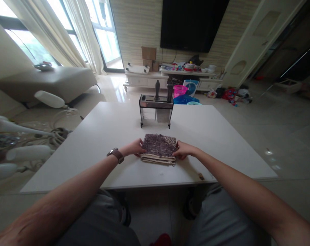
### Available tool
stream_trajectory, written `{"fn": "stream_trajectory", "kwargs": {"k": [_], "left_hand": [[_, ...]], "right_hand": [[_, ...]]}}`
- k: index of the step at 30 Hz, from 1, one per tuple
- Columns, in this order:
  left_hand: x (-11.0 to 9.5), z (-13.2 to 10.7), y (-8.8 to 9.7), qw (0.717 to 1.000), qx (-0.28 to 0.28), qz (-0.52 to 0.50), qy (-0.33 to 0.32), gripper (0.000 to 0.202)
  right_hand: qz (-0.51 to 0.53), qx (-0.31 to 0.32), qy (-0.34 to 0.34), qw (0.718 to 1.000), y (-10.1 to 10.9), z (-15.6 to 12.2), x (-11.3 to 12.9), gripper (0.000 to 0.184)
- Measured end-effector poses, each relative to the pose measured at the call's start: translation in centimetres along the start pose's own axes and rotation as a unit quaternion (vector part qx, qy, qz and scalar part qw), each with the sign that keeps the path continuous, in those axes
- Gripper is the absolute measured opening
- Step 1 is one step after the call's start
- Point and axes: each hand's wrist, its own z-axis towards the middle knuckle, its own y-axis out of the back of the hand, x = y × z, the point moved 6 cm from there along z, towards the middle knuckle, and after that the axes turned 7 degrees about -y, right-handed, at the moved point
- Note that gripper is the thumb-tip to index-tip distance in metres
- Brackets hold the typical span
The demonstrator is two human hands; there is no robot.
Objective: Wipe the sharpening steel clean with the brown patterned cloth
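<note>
A folded towel (158, 145) lies flat on the white table, dark purple-brown on top with a beige pattern at its far right corner and pale layered folds along the near edge. My left hand (133, 147) pinches its left side, below a wrist wearing a brown-strapped watch. On the opposite side, the fingers of my right hand (185, 149) close on the towel's right edge. Just beyond the towel stands a knife holder (156, 105) with clear walls and dark-handled knives in it.
The white table (103, 128) spreads around the towel. A small brown object (201, 176) lies near its front edge, by my right forearm. White lamp parts and cables (60, 133) are at the left. A pink basket (180, 90) stands behind the table.
</note>
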Motion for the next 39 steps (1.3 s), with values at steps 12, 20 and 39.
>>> {"fn": "stream_trajectory", "kwargs": {"k": [12, 20, 39], "left_hand": [[-3.3, -0.1, -0.5, 0.91, 0.064, 0.288, -0.291, 0.094], [-2.4, 0.9, -0.4, 0.919, 0.065, 0.245, -0.302, 0.104], [-2.4, 1.0, 1.1, 0.921, 0.016, 0.189, -0.34, 0.092]], "right_hand": [[-0.223, -0.079, 0.337, 0.911, 0.6, 0.6, 2.9, 0.092], [-0.252, -0.062, 0.316, 0.912, -0.1, 1.6, 2.2, 0.11], [-0.24, -0.053, 0.313, 0.917, 0.3, 1.5, 2.1, 0.103]]}}
